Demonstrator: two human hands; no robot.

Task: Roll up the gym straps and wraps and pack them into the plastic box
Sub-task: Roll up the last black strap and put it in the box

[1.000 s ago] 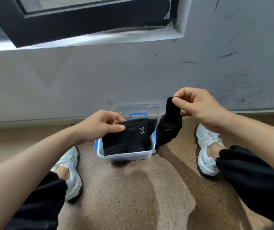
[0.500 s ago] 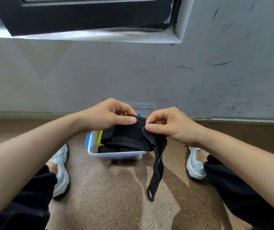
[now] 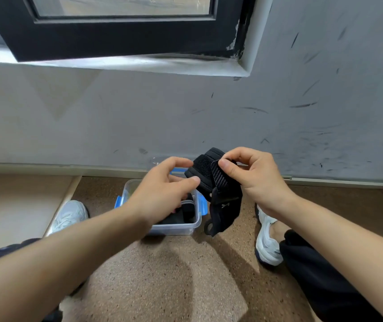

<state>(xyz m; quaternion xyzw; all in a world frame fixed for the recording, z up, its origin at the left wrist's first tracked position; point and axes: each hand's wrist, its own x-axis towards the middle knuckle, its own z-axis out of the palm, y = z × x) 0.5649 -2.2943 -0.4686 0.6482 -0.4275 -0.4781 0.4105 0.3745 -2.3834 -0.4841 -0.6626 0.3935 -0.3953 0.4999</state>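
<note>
On the speckled floor (image 3: 185,287), between the left trainer (image 3: 69,214) and the right trainer (image 3: 267,242), the plastic box (image 3: 185,230) is sitting open with dark rolled pieces already lying inside. Just above its far right corner the black wrap (image 3: 205,169) is being held in the air, not yet in the box. Its upper part is wound into a roll, and its tail (image 3: 226,212) is hanging loose past the box's right side.

The right hand (image 3: 257,180) is pinching the ribbed tab on the roll between thumb and forefinger, its grip pressing together on the wrap. The left hand (image 3: 167,187) is blurring. Its thumb is touching the roll's left end, but I cannot tell whether that grip is closing or lying spread.

The roll is probably depending on that one pinch, so it could be springing open if the left hand is not bracing it. The dangling tail is hanging close to the box's blue clip (image 3: 203,205) and may be catching there on the way down. A slack roll may not be fitting beside the pieces already packed.

A small pale mark on the tail is showing, likely a logo, but too small to read. Dark lettering on the right trainer is blurring too. The scuffed grey wall (image 3: 209,124) is carrying no writing.
</note>
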